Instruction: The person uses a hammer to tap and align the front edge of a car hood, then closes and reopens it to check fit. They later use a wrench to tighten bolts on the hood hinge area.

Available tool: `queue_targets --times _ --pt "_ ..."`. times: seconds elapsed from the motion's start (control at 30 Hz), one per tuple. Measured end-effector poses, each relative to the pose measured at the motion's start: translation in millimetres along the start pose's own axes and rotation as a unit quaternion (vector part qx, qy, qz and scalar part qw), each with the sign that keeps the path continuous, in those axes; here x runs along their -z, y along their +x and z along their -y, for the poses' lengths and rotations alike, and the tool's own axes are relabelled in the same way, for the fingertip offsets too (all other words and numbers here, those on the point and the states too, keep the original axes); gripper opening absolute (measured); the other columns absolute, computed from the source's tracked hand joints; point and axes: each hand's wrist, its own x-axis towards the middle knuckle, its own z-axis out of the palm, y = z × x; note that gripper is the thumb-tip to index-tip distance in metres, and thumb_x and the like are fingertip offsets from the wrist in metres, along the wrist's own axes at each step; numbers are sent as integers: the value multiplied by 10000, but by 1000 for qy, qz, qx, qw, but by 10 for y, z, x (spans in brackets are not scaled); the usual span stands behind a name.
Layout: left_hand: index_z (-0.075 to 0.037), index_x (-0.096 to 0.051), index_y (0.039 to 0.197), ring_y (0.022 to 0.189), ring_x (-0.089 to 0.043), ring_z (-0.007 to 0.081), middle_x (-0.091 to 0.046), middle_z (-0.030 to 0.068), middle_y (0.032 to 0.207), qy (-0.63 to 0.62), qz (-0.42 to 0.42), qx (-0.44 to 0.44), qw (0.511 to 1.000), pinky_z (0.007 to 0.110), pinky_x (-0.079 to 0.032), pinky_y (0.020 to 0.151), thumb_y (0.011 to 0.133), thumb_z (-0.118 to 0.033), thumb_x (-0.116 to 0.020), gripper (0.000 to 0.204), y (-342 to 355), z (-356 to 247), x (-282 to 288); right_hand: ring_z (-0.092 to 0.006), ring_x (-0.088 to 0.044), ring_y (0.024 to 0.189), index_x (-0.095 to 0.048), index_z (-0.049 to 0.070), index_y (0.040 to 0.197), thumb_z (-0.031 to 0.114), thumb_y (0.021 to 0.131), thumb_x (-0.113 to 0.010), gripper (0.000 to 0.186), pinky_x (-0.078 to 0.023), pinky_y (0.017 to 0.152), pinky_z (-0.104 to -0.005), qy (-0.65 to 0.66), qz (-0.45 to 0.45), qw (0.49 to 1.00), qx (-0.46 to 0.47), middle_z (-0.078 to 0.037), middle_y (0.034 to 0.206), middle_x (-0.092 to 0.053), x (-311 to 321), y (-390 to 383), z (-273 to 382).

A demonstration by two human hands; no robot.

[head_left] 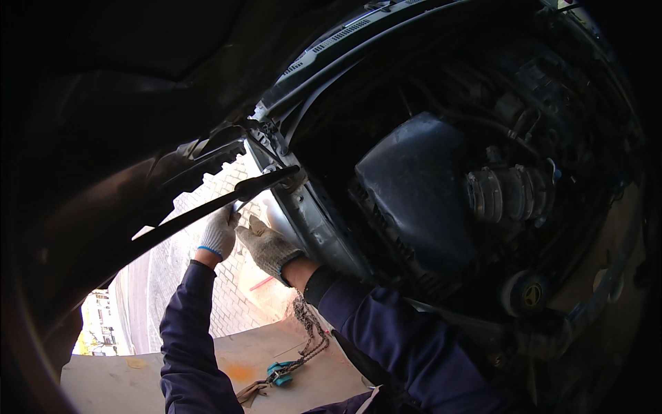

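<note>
My left hand, in a white knit glove with a blue cuff, is closed just below a black hood strut. A slim, shiny metal tool rises from its fingers toward the strut; its exact kind cannot be made out. Beside it, my right hand wears a dirtier grey-white glove. Its thumb and fingers are apart, pointing toward my left hand, and nothing shows between them. The strut slopes up to the right, ending at the grey fender edge of a car's engine bay.
The raised hood's dark underside fills the upper left. Right of my hands lie a black engine-bay cover, a ribbed air hose and a round cap. Below hangs a cord with a teal piece. Paving shows beneath.
</note>
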Motion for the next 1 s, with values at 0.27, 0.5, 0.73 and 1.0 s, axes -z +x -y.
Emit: queue_targets --times 0.27,0.5,0.73,1.0 --pt "-26 -719 1266 1070 -766 453 -789 253 1084 59 -11 -98 993 481 -600 928 1098 -116 -613 219 723 396 -124 -445 -680 1364 -705 64 1465 362 1171 -576 438 -566 1161 -445 23 -22 999 -26 -303 1522 -663 -64 -39 23" --pt "30 -682 1387 1144 -735 437 -769 287 1229 15 24 -22 999 493 -561 985 1131 -337 -688 448 188 -78 -40 -469 -714 1280 -665 18 1447 435 1114 -679 533 -581 1059 -466 14 -151 986 -68 -285 1342 -758 -36 -13 35" --pt "24 -731 1329 1093 -741 386 -785 261 1184 81 41 -96 991 473 -573 958 1123 -409 -704 480 404 124 -31 -415 -742 1234 -705 48 1389 408 1121 -669 450 -575 1055 -430 -137 -107 979 104 -244 1267 -788 -118 101 -267" --pt "2 -776 1140 799 -662 276 -763 184 905 11 21 90 996 466 -547 759 1062 -445 -794 454 392 -188 -85 -299 -777 896 -723 99 1031 355 1145 -618 299 -630 783 -452 69 -91 993 -8 -110 991 -787 -69 68 90"
